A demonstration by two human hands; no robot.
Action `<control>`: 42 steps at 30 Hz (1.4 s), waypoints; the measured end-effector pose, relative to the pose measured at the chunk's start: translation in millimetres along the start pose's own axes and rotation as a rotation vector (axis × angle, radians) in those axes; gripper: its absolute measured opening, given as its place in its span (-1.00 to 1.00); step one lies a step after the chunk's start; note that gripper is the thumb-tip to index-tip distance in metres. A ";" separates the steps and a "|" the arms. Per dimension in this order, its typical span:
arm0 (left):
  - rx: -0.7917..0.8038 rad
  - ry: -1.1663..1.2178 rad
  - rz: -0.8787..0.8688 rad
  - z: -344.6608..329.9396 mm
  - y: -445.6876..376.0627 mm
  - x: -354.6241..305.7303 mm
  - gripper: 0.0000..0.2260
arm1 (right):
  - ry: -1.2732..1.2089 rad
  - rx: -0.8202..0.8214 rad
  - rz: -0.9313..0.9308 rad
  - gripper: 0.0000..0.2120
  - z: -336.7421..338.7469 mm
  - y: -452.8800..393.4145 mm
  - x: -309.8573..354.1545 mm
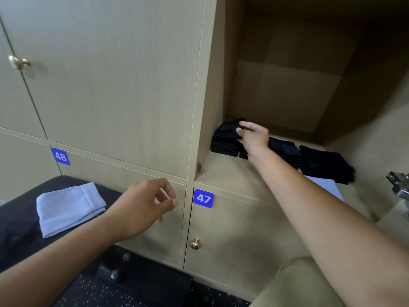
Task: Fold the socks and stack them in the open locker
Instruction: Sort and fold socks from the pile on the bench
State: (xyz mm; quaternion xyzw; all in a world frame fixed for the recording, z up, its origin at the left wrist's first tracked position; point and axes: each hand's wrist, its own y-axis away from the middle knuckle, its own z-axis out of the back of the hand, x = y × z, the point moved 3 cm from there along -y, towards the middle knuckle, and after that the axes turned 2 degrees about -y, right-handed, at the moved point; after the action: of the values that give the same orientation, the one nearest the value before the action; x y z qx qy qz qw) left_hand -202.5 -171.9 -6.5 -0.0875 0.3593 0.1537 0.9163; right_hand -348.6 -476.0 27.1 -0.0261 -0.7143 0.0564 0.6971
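Black folded socks stack [224,140] at far left of open wooden locker [221,173]; right hand [252,135] pinching top layer. Pale blue folded sock [68,207] on near-left dark bench [20,218], long axis left-right, just left of left hand [143,207], loosely curled, empty, nearer.

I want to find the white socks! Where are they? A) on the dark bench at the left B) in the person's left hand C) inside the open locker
A: the folded white socks lie on the dark bench, beside the empty left hand.
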 end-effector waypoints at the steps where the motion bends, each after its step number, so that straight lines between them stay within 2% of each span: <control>1: 0.003 -0.005 -0.004 0.5 0.2 0.7 -0.91 | 0.021 0.003 0.011 -0.73 -0.2 -0.6 0.2; 10: 0.034 -0.043 -0.017 0.6 2.9 5.3 -0.91 | 0.176 -0.014 0.096 -0.74 -3.1 -0.4 5.6; 15: 0.035 -0.049 -0.019 0.5 4.9 5.9 -0.92 | 0.634 0.061 0.239 -0.66 -3.8 4.4 0.9; 19: 0.028 -0.037 -0.020 3.9 5.6 7.7 -0.92 | 0.822 0.094 0.297 -0.61 -2.7 9.3 -1.7; 24: 0.022 -0.051 -0.017 6.6 8.0 10.1 -0.92 | 0.841 0.110 0.402 -0.66 5.4 26.3 4.3; 30: 0.017 -0.089 0.000 13.0 10.3 14.6 -0.93 | 0.808 0.173 0.614 -0.86 16.2 76.2 12.0; 38: -0.055 -0.094 0.045 34.0 23.9 12.6 -0.95 | 0.702 0.433 0.797 -0.96 20.1 171.2 19.5; 42: -0.062 -0.112 0.060 45.3 35.3 14.0 -0.94 | 0.697 0.602 0.805 -0.92 11.2 208.9 5.5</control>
State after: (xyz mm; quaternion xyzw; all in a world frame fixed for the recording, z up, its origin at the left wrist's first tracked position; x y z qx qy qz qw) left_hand -176.4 -123.4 15.1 -0.0963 0.3050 0.1967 0.9268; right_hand -368.5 -268.6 7.8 -0.1127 -0.3310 0.5028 0.7905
